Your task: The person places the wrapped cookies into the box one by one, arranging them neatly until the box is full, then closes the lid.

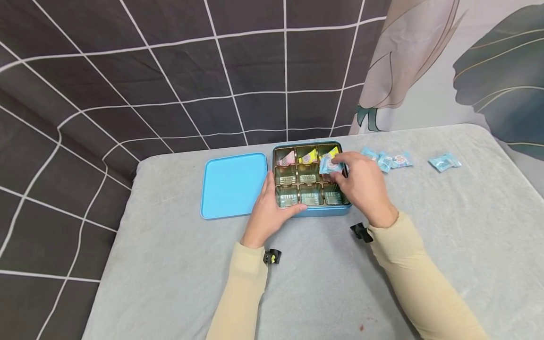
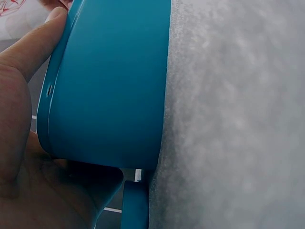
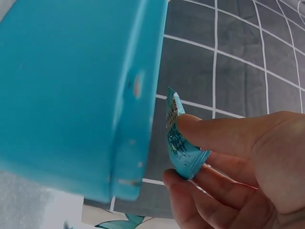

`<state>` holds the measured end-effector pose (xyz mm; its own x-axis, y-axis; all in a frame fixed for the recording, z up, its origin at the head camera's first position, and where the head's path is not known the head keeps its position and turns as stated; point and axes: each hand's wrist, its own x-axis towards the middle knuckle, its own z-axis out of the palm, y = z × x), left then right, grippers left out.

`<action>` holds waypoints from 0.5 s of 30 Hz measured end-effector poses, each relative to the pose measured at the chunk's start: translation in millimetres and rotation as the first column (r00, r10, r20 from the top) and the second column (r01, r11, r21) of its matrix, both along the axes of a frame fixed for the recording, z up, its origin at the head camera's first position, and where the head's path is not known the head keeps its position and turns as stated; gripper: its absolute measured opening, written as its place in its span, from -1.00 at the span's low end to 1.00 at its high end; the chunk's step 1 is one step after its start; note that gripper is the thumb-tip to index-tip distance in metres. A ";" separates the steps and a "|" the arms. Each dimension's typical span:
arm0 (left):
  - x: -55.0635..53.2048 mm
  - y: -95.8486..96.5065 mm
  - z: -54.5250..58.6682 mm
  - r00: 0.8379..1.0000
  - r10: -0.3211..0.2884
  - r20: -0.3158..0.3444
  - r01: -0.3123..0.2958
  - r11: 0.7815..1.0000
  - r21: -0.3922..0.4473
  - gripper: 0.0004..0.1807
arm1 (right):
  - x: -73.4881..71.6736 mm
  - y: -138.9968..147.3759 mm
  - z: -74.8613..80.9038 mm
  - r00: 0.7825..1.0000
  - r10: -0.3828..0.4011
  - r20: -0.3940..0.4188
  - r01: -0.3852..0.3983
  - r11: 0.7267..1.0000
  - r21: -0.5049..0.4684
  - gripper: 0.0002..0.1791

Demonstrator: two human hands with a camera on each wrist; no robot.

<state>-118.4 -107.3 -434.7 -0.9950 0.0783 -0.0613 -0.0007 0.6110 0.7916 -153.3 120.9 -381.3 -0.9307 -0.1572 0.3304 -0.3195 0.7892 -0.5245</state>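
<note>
A blue tin (image 1: 323, 211) with a gold divided tray stands near the back of the table. Its back row holds a pink wrapped candy (image 1: 286, 159) and two yellow ones (image 1: 308, 157). My left hand (image 1: 267, 210) rests around the tin's front left corner, fingers straight along the side and thumb (image 2: 40, 45) extended on the front rim. Over the right column, my right hand (image 1: 363, 184) pinches a blue wrapped candy (image 3: 181, 143) between thumb and fingers. The right-hand middle compartment is partly hidden beneath that candy and hand.
The tin's blue lid (image 1: 233, 186) lies left of it, inside face up. To the right are several wrapped candies (image 1: 401, 160), with one blue candy (image 1: 445, 162) lying farther off. A dark checked cloth (image 1: 255, 71) hangs behind the grey-covered table (image 1: 170, 283).
</note>
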 end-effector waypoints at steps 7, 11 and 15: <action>0.3 -0.1 0.6 1.000 -0.003 -0.006 0.003 1.000 -0.001 0.35 | -1.3 -8.5 -0.8 1.000 0.015 0.002 -0.015 1.000 0.001 -0.70; 0.4 0.2 1.3 1.000 -0.005 -0.005 0.005 1.000 -0.002 0.35 | -2.1 -12.8 -1.7 1.000 0.023 -0.009 -0.023 1.000 -0.003 -0.71; 0.3 0.4 1.8 1.000 -0.004 -0.003 0.004 1.000 0.001 0.35 | -2.7 -17.0 -2.5 1.000 0.024 -0.014 -0.024 1.000 0.014 -0.71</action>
